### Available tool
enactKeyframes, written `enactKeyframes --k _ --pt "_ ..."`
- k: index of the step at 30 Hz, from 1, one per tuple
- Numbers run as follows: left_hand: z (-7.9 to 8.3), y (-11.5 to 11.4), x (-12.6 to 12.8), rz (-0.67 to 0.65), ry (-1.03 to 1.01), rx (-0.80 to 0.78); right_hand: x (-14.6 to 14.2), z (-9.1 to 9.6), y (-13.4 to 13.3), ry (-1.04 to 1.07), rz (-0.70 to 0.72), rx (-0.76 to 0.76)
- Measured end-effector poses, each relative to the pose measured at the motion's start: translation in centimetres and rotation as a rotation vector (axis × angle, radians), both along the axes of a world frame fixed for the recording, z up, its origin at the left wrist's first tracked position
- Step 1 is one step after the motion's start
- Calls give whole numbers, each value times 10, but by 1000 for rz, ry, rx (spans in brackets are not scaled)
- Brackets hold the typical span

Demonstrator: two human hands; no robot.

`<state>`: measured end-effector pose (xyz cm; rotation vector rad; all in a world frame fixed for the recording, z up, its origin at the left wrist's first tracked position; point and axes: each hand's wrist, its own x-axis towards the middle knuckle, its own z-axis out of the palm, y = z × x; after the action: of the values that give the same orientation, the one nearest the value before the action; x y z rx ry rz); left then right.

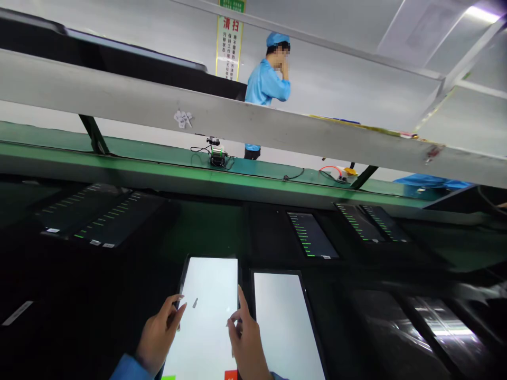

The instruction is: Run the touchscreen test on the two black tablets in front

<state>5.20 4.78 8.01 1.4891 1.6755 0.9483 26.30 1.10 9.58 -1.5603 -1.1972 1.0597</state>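
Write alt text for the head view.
Two bare hands, left hand and right hand, touch a white lit tablet beside a second lit tablet on a dark bench. Behind, a person in blue stands past a green conveyor.

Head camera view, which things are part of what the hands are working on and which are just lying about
In hand:
- lit tablet, touched at its edges by both hands
- left hand
- right hand

Lying about:
- second lit tablet beside it, untouched
- dark tablets with green lines
- small camera device on the green conveyor belt
- person in blue behind
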Motion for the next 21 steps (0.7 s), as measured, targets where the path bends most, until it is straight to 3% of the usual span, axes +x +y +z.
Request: enactKeyframes --k 7,16,21 --pt "5 11 0 -33 57 -62 8 -17 6 -385 101 70" --pt "34 2 1 42 2 -67 3 -8 -1 -421 66 108" --pt "30 17 1 -25 20 -61 5 -6 3 -402 110 106"
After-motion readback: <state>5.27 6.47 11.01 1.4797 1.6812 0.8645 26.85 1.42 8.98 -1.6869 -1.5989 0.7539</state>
